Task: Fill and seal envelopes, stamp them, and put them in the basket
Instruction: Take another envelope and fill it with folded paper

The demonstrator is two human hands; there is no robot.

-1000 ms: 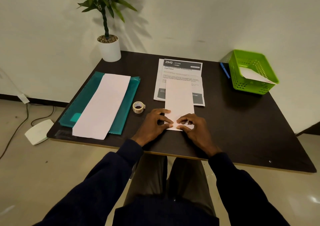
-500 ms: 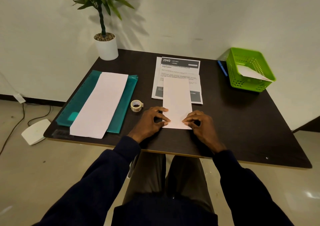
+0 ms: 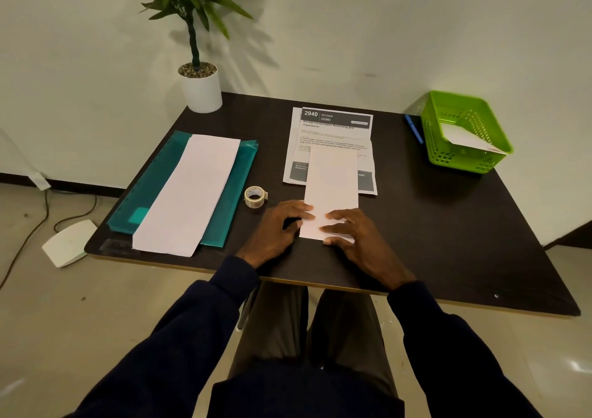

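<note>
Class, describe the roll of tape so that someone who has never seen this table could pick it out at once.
On the dark table, find the teal folder on the left side. Just right of it, near the person's left hand, sits the roll of tape. It is the only small ring there; its neighbours lie flat.

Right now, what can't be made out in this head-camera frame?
Head view: the near end of the envelope lies under the right hand and left hand, so its flap cannot be seen.
Head view: the print on the printed sheet is too small to read; the envelope covers its lower middle.
Head view: the white paper in the green basket is partly behind the basket wall.
</note>
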